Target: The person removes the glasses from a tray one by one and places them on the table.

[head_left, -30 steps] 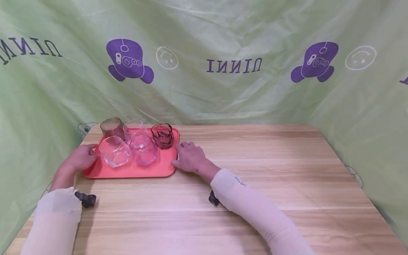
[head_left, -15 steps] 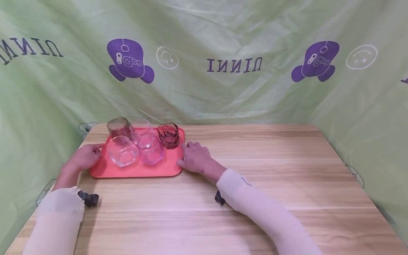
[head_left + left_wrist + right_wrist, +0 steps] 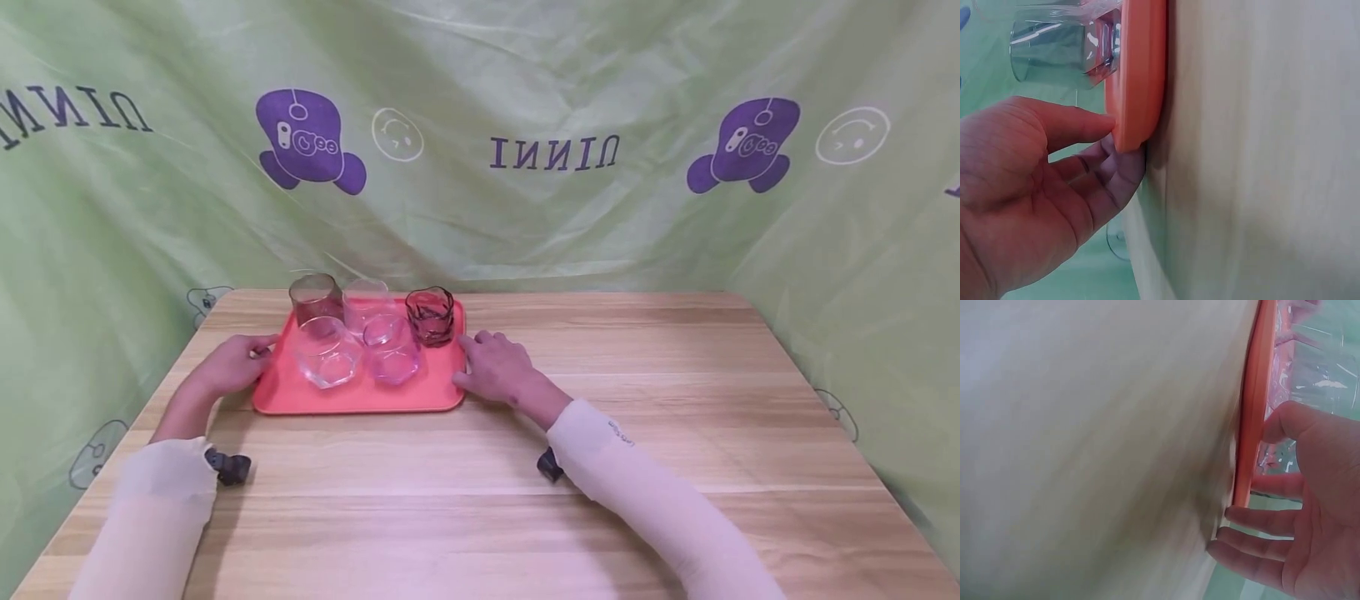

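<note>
A red-orange tray (image 3: pixel 300 402) lies at the table's back left, bearing several glasses. Along its back stand a smoky brown tumbler (image 3: pixel 315 292), a clear glass (image 3: pixel 366 307) and a dark faceted glass (image 3: pixel 431 317). In front are a clear glass with an angular base (image 3: pixel 327 358) and a pinkish one (image 3: pixel 394 358). My left hand (image 3: pixel 231 365) pinches the tray's left end, thumb (image 3: pixel 1085 128) on the rim and fingers beneath. At the right end my right hand (image 3: pixel 497 367) grips the rim, its thumb (image 3: pixel 1286 420) bent over it, lower fingers near the tabletop.
The wood-grain table (image 3: pixel 600 517) extends in front of the tray and to its right. A green patterned curtain (image 3: pixel 465 225) hangs close behind the table and at both sides. A small black device (image 3: pixel 228 467) sits at my left cuff, another (image 3: pixel 550 465) at the right cuff.
Both hands have moved to the right together with the tray. The glasses have travelled along with it, keeping their arrangement, and both hands have stayed at the tray's ends.
</note>
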Action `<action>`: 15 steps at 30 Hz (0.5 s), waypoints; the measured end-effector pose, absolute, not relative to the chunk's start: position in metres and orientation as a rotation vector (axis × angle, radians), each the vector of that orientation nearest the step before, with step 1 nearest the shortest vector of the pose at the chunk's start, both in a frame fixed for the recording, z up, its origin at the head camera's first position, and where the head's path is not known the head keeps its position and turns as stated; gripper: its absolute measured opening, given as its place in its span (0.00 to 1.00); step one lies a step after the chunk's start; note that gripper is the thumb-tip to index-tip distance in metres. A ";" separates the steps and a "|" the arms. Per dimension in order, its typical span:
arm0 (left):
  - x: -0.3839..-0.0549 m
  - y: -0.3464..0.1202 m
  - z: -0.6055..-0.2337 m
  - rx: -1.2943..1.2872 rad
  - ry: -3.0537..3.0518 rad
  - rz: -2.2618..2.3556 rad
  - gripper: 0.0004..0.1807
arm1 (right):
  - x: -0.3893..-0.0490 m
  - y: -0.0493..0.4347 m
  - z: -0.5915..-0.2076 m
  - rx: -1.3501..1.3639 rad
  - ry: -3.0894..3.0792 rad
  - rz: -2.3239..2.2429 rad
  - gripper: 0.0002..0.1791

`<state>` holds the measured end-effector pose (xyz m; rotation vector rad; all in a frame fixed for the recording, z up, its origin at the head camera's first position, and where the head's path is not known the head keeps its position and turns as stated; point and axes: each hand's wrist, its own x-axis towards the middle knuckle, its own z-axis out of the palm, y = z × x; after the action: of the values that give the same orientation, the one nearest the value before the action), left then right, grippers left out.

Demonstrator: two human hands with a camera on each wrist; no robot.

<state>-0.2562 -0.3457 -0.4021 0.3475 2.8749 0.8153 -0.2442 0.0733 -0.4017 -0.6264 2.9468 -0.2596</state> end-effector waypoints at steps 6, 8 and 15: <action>-0.257 -0.325 -0.399 0.379 2.833 0.806 0.26 | -0.246 0.094 -0.401 -0.623 2.945 -0.282 0.37; -0.258 -0.318 -0.398 0.387 2.825 0.806 0.26 | -0.247 0.101 -0.401 -0.622 2.942 -0.291 0.37; -0.258 -0.297 -0.398 0.401 2.804 0.846 0.26 | -0.246 0.126 -0.402 -0.627 2.937 -0.346 0.37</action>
<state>-0.2583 -0.2969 -0.3977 0.4011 2.8038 0.8462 -0.2460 0.1257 -0.4018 -0.6267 2.9367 -0.3457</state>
